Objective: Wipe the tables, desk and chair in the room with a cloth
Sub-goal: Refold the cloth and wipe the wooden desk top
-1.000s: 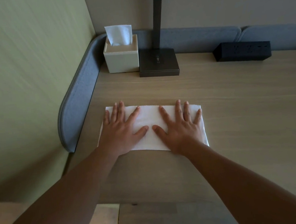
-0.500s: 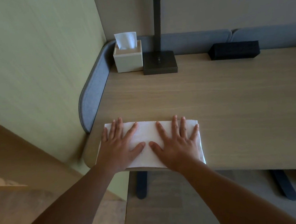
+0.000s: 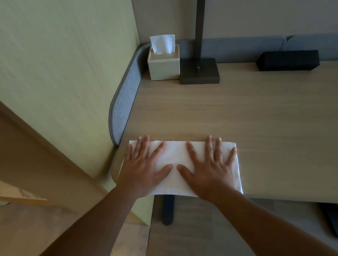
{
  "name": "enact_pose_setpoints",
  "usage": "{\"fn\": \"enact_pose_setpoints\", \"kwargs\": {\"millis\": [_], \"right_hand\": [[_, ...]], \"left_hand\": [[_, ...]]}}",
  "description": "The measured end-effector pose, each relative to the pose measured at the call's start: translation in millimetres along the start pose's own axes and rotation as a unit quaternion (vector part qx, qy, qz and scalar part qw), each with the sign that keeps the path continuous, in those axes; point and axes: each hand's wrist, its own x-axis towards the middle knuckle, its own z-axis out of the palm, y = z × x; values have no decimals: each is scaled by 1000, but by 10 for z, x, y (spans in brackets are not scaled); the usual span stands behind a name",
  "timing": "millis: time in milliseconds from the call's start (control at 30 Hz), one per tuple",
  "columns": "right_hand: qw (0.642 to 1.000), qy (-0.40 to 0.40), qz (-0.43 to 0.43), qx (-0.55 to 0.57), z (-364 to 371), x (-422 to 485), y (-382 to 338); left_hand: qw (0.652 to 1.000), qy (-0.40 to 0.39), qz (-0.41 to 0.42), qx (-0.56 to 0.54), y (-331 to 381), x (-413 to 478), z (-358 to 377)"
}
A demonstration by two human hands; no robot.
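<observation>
The folded white cloth [image 3: 176, 154] lies flat on the near left corner of the light wooden desk [image 3: 246, 120], its near edge reaching the desk's front edge and seeming to hang slightly over it. It looks soft, light and limp (a thin towel or thick paper, hard to say which), so it will likely bunch or slide unevenly if pushed from one spot. Broad, even pressure from above suits it better than a pinch. Both hands give that now: the left hand [image 3: 141, 173] presses its left half and the right hand [image 3: 211, 171] its right half, each flat with fingers spread and straight, gripping nothing, thumbs nearly meeting in the middle.

Just left of the cloth, the grey padded felt screen [image 3: 121, 111] ends where the desk's rounded corner begins. At the far left corner stands a cream square tissue box [image 3: 164, 66] with a tissue sticking up, touching or just beside the dark square lamp base [image 3: 199, 71] to its right. Further right along the far edge sits a long black box [image 3: 287, 60]. These are well apart from the cloth, with bare wood between.
</observation>
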Motion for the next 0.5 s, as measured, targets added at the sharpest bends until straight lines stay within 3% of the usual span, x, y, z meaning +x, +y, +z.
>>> {"fn": "enact_pose_setpoints", "kwargs": {"millis": [500], "right_hand": [[1000,5,7,7,-31,501,-201]], "left_hand": [[999,17,14,28,-342,470,-36]]}}
